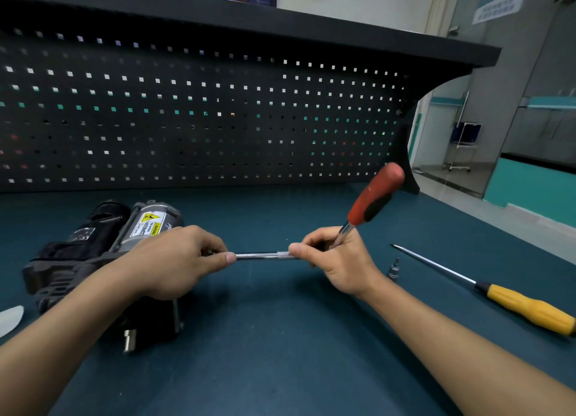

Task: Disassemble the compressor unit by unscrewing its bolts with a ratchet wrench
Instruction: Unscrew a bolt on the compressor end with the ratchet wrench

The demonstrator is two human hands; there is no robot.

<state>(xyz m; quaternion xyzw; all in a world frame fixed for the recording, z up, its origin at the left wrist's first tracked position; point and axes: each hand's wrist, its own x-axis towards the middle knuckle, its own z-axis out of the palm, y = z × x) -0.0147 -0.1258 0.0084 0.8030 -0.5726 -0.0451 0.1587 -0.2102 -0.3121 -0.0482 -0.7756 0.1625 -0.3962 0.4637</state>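
The compressor unit (93, 244), black with a silver cylinder and a yellow warning label, lies on the left of the teal bench. My left hand (174, 259) hovers in front of it and pinches the left end of a thin silver extension bar (261, 255). My right hand (336, 259) grips the bar's knurled right end together with the head of the ratchet wrench, whose red and black handle (374, 194) sticks up to the right. The joint between bar and ratchet is hidden inside my fingers.
A yellow-handled screwdriver (498, 294) lies on the right of the bench, with a small silver socket bit (393, 270) beside my right wrist. A dark pegboard (218, 119) backs the bench. A pale object (11, 319) sits at the left edge.
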